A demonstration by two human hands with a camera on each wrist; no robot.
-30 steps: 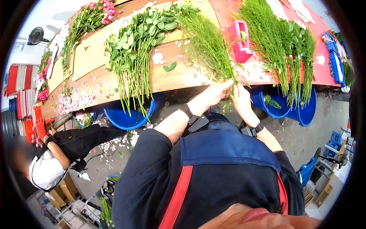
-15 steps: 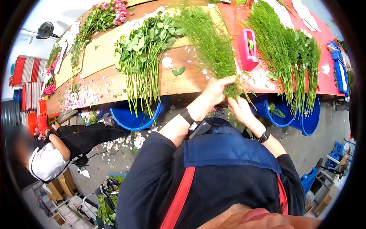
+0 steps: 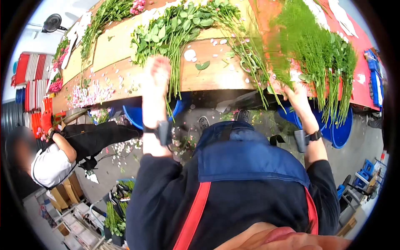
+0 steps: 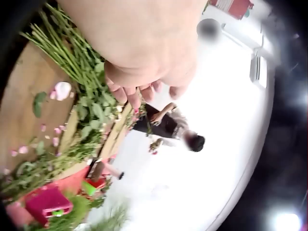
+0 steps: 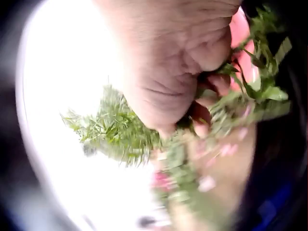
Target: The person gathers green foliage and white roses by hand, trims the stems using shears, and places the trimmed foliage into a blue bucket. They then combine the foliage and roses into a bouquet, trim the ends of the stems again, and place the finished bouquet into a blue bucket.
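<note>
My right hand (image 3: 297,98) grips the stem end of a feathery green foliage bunch (image 3: 281,66) at the table's front edge; the bunch is blurred. In the right wrist view, its fronds (image 5: 118,130) stick out beside the curled fingers. My left hand (image 3: 157,73), also blurred, is over the stems of the leafy white-flower bunch (image 3: 175,62). The left wrist view has its fingers (image 4: 132,98) loosely bent, with nothing between them. Thin leafy stems (image 3: 250,60) lie on the table between both hands.
More feathery greenery (image 3: 318,62) lies at the right on the red cover. A pink tape dispenser (image 4: 48,204) shows in the left wrist view. Blue buckets (image 3: 338,131) stand below the table edge. Petals (image 3: 89,93) litter the wood. A person in red gloves (image 3: 46,121) is at the left.
My hands were together at the feathery bunch and have parted. The right hand has carried the bunch rightward, uncovering thin leafy stems; the left has let go and moved left.
</note>
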